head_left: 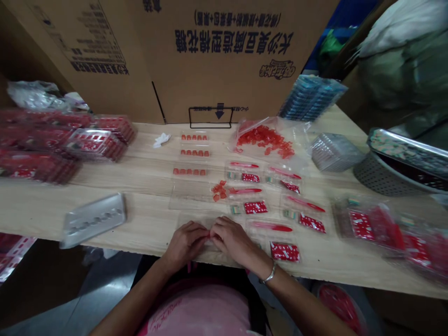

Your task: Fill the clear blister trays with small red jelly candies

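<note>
Meeting at the near edge of the desk, my left hand and right hand pinch a small red piece between them, loose red pieces lying just beyond.

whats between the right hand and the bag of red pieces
In the head view, two clear trays, each with a red stick and a red patterned packet, lie between the right hand and the bag of red pieces.

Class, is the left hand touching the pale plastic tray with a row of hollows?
Apart: the head view shows wooden tabletop between the left hand and the pale plastic tray.
</note>
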The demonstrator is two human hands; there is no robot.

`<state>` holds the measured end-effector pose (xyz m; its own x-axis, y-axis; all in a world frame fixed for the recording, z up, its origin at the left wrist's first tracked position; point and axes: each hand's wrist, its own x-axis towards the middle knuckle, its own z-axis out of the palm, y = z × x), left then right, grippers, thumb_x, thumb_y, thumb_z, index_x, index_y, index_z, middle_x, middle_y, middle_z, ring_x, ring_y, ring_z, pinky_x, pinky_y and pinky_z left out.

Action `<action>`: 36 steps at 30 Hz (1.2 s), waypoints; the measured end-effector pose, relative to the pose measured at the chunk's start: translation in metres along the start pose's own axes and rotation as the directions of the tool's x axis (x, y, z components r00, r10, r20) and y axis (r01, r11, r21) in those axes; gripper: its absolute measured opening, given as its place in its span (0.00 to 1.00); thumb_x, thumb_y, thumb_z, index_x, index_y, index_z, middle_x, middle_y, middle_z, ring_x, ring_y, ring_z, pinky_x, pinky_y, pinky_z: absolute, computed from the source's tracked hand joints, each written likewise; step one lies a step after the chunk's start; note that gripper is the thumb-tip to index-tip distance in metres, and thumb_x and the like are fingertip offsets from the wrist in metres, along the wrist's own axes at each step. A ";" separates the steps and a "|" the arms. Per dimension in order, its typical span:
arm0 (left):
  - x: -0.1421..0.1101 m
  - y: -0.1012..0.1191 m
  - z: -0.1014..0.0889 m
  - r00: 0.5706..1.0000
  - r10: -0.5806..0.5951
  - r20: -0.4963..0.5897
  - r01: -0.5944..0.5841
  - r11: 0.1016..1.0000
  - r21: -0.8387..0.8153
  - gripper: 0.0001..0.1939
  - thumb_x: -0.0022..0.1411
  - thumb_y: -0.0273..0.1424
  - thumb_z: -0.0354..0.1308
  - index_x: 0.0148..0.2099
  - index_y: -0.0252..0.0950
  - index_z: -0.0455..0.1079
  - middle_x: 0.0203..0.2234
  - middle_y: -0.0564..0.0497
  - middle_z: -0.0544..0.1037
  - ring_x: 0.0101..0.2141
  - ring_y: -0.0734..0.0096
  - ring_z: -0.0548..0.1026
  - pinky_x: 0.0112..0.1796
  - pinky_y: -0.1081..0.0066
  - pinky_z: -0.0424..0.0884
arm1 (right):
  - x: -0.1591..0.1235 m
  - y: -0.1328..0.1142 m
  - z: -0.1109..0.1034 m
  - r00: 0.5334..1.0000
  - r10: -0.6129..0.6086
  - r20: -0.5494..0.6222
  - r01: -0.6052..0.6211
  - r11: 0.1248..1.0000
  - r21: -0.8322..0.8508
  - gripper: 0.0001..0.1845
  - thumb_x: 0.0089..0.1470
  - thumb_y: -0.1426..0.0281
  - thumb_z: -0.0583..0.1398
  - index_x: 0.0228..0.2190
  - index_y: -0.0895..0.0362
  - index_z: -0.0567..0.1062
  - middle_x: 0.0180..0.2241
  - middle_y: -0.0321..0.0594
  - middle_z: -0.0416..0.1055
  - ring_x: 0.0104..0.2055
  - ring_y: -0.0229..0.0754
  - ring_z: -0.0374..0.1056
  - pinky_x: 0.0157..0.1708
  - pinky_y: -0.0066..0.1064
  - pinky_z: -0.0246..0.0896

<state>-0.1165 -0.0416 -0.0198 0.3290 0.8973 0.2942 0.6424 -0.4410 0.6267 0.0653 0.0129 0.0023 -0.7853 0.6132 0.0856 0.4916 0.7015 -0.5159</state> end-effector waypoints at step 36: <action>0.002 0.038 -0.020 0.795 -0.601 0.078 0.371 0.380 -0.847 0.12 0.49 0.35 0.67 0.29 0.36 0.67 0.24 0.55 0.72 0.27 0.75 0.70 0.32 0.73 0.67 | 0.002 -0.019 -0.004 0.964 0.264 0.029 -0.175 0.553 0.815 0.03 0.48 0.72 0.61 0.29 0.57 0.72 0.29 0.36 0.73 0.31 0.36 0.68 0.33 0.29 0.64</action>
<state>-0.1049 -0.0563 0.0187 -0.0702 0.9775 -0.1991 -0.2203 0.1795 0.9588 0.0555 0.0025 0.0160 -0.6382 0.7659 -0.0779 0.1025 -0.0157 -0.9946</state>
